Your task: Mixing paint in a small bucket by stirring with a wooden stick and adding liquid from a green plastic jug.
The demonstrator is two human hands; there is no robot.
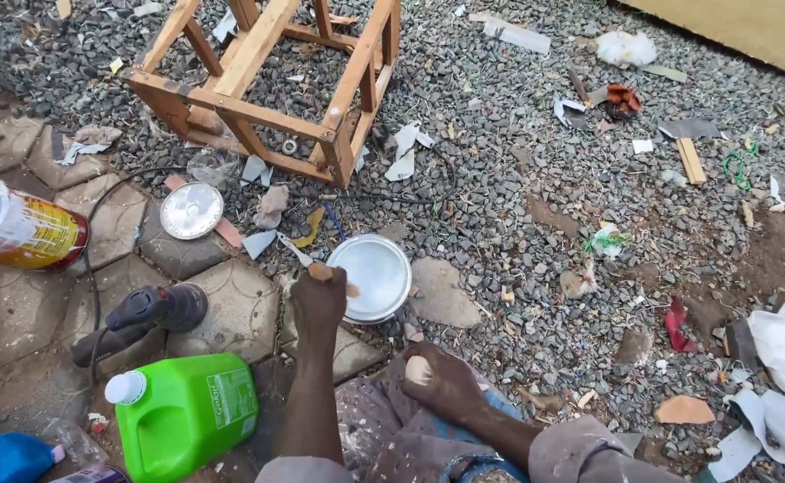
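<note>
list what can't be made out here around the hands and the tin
Head view only:
- Left hand: its fingers cover the grip of a thin tool by the round tin, so the tool's kind is unclear.
- Right hand: closed over a small pale object, mostly hidden.
- Green jug: base cut off by the bottom edge.
- Tin's contents: plain white, unreadable.

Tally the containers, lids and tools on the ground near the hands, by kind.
Open tin with white paint, by the left hand: 1
Tin lying on its side: 1
Loose round lid: 1
Green jug: 1
Power tool: 1
Wooden frame: 1
Total: 6
</note>
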